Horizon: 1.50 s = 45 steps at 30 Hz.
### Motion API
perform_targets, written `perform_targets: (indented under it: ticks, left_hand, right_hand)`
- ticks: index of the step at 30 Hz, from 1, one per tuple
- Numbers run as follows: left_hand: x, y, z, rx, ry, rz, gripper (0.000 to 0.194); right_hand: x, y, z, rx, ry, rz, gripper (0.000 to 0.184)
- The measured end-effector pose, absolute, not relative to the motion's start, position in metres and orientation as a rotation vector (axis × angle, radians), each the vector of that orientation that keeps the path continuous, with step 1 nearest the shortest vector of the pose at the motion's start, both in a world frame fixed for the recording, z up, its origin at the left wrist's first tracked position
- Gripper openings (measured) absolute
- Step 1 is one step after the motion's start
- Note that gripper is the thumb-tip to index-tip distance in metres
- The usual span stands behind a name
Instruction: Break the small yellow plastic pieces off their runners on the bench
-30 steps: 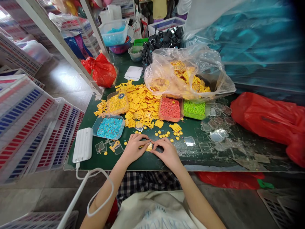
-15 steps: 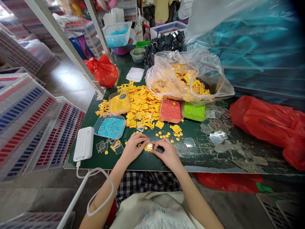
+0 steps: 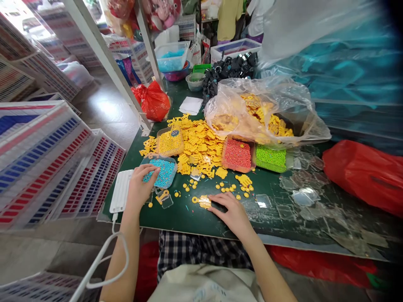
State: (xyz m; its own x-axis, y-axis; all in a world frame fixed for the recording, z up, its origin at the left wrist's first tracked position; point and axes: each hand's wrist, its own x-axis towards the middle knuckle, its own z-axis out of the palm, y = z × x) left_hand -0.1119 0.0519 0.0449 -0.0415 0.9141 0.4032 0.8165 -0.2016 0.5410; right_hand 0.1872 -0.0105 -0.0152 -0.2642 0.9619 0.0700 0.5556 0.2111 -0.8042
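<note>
My left hand (image 3: 140, 184) reaches into the clear tray of blue beads (image 3: 163, 171), its fingers curled together at the tray's near edge; what they pinch is too small to see. My right hand (image 3: 231, 209) lies on the green table (image 3: 185, 218) with its fingertips pressed on a small yellow plastic piece (image 3: 204, 201). Loose yellow discs (image 3: 229, 189) are scattered just beyond it. A heap of yellow plastic parts (image 3: 198, 144) lies behind, flanked by trays of yellow beads (image 3: 170, 141), red beads (image 3: 237, 153) and green beads (image 3: 270, 157).
A white power bank (image 3: 121, 195) with a cable sits at the table's left edge. A clear bag of yellow parts (image 3: 267, 109), clear plastic squares (image 3: 302, 188), red bags (image 3: 365, 176) and black parts (image 3: 226, 69) crowd the table. Stacked striped crates (image 3: 47, 167) stand left.
My left hand left the yellow piece and moved left to the blue bead tray. My right hand stayed on the piece. The view shifted right and up.
</note>
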Motion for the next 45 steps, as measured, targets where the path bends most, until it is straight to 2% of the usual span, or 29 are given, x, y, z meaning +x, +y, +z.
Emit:
perform_targets:
  ticks: [7, 14, 18, 21, 28, 31, 36, 45]
  left_hand:
    - [-0.12, 0.067, 0.041, 2.248, 1.903, 0.547, 0.024]
    - [-0.116, 0.102, 0.068, 2.326, 1.962, 0.53, 0.025]
    - [-0.11, 0.133, 0.078, 2.376, 1.927, 0.421, 0.028]
    - [-0.104, 0.158, 0.077, 2.422, 1.897, 0.27, 0.031]
    - [-0.099, 0.202, 0.063, 2.491, 1.732, 0.045, 0.02]
    - [-0.098, 0.211, 0.058, 2.517, 1.702, 0.009, 0.024]
    - [-0.098, 0.215, 0.057, 2.542, 1.713, 0.023, 0.013]
    - [-0.106, 0.204, 0.067, 2.499, 1.819, 0.147, 0.025]
  right_hand:
    - [0.186, -0.01, -0.019, -1.394, -1.966, 0.839, 0.023]
    - [0.187, -0.009, -0.024, -1.36, -1.956, 0.858, 0.019]
    - [0.186, -0.011, -0.03, -1.372, -1.915, 0.844, 0.023]
    - [0.186, -0.011, -0.033, -1.369, -1.879, 0.82, 0.026]
    - [0.186, -0.009, -0.029, -1.369, -1.857, 0.873, 0.026]
    - [0.187, -0.009, -0.028, -1.358, -1.865, 0.903, 0.026]
    - [0.187, -0.009, -0.025, -1.358, -1.859, 0.894, 0.025]
    - [0.186, -0.01, -0.022, -1.375, -1.853, 0.872, 0.025]
